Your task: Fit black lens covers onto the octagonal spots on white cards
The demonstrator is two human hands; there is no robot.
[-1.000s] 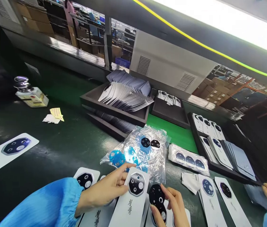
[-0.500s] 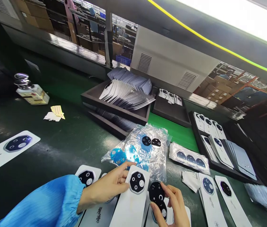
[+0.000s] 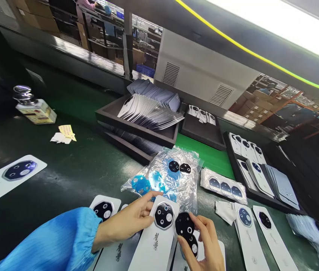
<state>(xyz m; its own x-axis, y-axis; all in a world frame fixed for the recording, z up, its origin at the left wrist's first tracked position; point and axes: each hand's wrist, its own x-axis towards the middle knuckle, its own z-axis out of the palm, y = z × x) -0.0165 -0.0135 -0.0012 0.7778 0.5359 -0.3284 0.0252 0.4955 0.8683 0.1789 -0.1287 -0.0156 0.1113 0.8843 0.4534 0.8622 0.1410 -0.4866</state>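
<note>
My left hand (image 3: 128,222) is closed on the left edge of a white phone back panel (image 3: 153,244), thumb and fingers near its top. That panel carries a black octagonal camera cover (image 3: 164,215) with ringed holes and dark lettering below. Just to its right, my right hand (image 3: 204,241) pinches a loose black camera lens cover (image 3: 184,224) between thumb and fingers. The loose cover partly overlaps the camera area of another panel beneath it. More white panels lie under and beside my hands, one with its camera cover (image 3: 103,210) showing left of my left hand.
A clear plastic bag (image 3: 187,188) with blue film and lens covers lies ahead. Behind it, black trays (image 3: 136,128) hold fanned panels; another tray (image 3: 234,154) stands right. A wrapped lens pack (image 3: 223,186), loose panels (image 3: 275,237), a glass bottle (image 3: 36,111) and a panel (image 3: 6,180) lie around.
The view has shifted slightly. My right hand and the lens cover have moved a little up and left, closer to the held panel. Lettering on that panel is now clearly visible.
</note>
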